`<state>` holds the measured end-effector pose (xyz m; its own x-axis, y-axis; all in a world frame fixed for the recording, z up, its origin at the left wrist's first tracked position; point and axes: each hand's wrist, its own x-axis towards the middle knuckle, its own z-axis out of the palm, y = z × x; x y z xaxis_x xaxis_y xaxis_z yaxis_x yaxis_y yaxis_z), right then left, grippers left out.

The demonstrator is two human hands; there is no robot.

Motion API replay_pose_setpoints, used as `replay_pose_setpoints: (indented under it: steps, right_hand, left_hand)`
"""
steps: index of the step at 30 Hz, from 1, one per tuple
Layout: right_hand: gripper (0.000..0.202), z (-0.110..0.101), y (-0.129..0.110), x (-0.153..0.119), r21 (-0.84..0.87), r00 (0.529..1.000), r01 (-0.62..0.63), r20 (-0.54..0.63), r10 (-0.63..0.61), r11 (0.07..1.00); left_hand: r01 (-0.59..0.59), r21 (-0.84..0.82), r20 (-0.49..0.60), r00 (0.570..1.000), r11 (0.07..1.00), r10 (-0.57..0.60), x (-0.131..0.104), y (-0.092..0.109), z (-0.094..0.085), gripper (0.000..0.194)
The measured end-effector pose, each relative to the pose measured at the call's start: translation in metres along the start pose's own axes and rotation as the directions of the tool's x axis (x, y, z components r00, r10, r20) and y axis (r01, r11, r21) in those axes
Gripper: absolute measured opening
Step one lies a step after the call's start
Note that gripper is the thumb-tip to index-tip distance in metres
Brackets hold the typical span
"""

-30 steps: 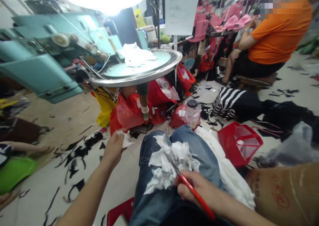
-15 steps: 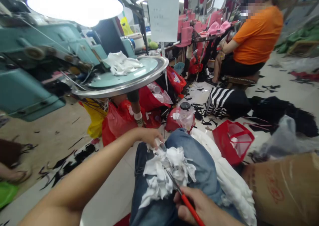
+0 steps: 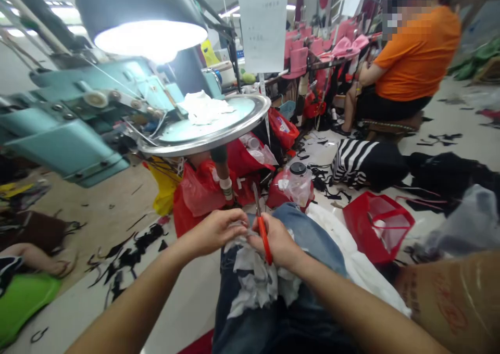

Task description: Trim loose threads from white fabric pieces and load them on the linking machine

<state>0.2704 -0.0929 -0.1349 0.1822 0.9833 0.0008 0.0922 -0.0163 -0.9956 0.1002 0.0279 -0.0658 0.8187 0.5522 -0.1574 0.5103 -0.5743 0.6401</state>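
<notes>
Two of your bare hands meet over your lap, but start at the far left edge: a bright green plastic tray [image 3: 23, 299] lies on the floor beside another person's forearm [image 3: 35, 255]. Black fabric offcuts [image 3: 128, 250] are scattered over the pale tiled floor [image 3: 70, 302] between that tray and your knee, and this strip is the widest open room near you. Above it hangs the teal metal machine [image 3: 66, 130] with its round steel-rimmed platter [image 3: 219, 130], whose rim reaches out over the red plastic bags [image 3: 199, 185] just ahead of your knees.

Your left hand [image 3: 214, 231] is closed in a pinch on a small white fabric piece [image 3: 239, 229], its fingertips touching your right hand [image 3: 277, 242]. That hand is wrapped around the red-handled scissors [image 3: 262, 226], blades pointing up and away from you; whether the blades are parted I cannot tell. The pile of white fabric scraps [image 3: 253, 281] rests on your blue denim jeans [image 3: 312, 234], just under both hands.

To the right, a red wire-frame basket [image 3: 377, 226] sits close by your knee, and a brown cardboard box [image 3: 453, 302] crowds the right edge. Farther back, a seated person in an orange shirt [image 3: 417, 57] is well apart from you.
</notes>
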Motion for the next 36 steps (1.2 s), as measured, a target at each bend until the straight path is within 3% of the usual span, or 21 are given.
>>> replay_pose_setpoints:
  steps: [2, 4, 5, 6, 8, 10, 11, 14, 16, 20, 23, 27, 32, 36]
  right_hand:
    - [0.021, 0.002, -0.004, 0.005, 0.010, 0.997, -0.024, 0.074, 0.023, 1.000]
    - [0.019, 0.003, -0.007, 0.001, 0.053, 0.991, -0.014, 0.131, 0.006, 0.998]
    - [0.019, 0.003, -0.008, -0.002, 0.072, 0.989, -0.003, 0.150, -0.008, 0.997]
    - [0.018, 0.004, -0.008, -0.005, 0.085, 0.987, 0.011, 0.159, -0.024, 0.996]
    - [0.017, 0.005, -0.006, -0.010, 0.100, 0.986, 0.041, 0.156, -0.056, 0.994]
    - [0.017, 0.003, -0.003, -0.015, 0.096, 0.987, 0.062, 0.139, -0.075, 0.993]
    - [0.017, 0.001, 0.000, -0.017, 0.075, 0.991, 0.073, 0.111, -0.081, 0.995]
    - [0.019, -0.008, 0.003, -0.024, -0.048, 0.992, 0.101, -0.070, -0.104, 0.994]
    - [0.022, -0.011, 0.000, -0.028, -0.031, 0.983, 0.098, -0.150, -0.101, 0.995]
    - [0.035, -0.001, -0.012, -0.023, 0.201, 0.996, -0.009, -0.087, 0.027, 0.980]
    - [0.031, 0.006, -0.010, -0.017, 0.290, 0.995, -0.074, -0.036, 0.088, 0.954]
    - [0.018, -0.007, 0.006, -0.019, 0.182, 0.991, -0.091, -0.079, 0.107, 0.979]
    - [0.024, -0.023, -0.006, -0.015, 0.205, 0.983, 0.107, -0.170, -0.072, 0.973]
    - [0.032, -0.009, -0.028, -0.001, 0.187, 0.988, 0.141, 0.029, -0.149, 0.972]
  left_hand:
    - [0.113, 0.037, -0.253, 0.962, 0.993, -0.100, -0.017, -0.008, -0.015, 0.029]
    - [0.198, 0.005, -0.458, 0.872, 0.980, -0.174, -0.031, -0.012, -0.028, 0.035]
    - [0.204, -0.054, -0.444, 0.872, 0.978, -0.206, -0.035, -0.012, -0.030, 0.037]
    - [0.194, -0.128, -0.360, 0.905, 0.973, -0.228, -0.038, -0.009, -0.029, 0.040]
    - [0.197, -0.270, -0.048, 0.975, 0.943, -0.218, -0.037, -0.002, -0.017, 0.046]
    - [0.268, -0.357, 0.202, 0.957, 0.895, -0.206, -0.034, 0.004, 0.001, 0.045]
    - [0.306, -0.395, 0.252, 0.943, 0.866, -0.219, -0.033, 0.006, 0.008, 0.044]
    - [0.343, -0.507, 0.208, 0.939, 0.791, -0.274, -0.033, 0.008, 0.019, 0.047]
    - [0.327, -0.520, 0.152, 0.944, 0.789, -0.292, -0.033, 0.013, 0.017, 0.048]
    - [0.284, -0.493, 0.127, 0.959, 0.823, -0.255, -0.030, 0.030, 0.018, 0.041]
    - [0.243, -0.477, 0.103, 0.970, 0.844, -0.221, -0.033, 0.032, 0.023, 0.042]
    - [0.323, -0.473, -0.055, 0.918, 0.820, -0.393, -0.048, 0.021, 0.017, 0.052]
    - [0.290, -0.480, -0.078, 0.926, 0.828, -0.369, -0.053, 0.034, 0.010, 0.045]
    - [0.263, -0.503, -0.063, 0.939, 0.823, -0.339, -0.048, 0.046, 0.018, 0.044]
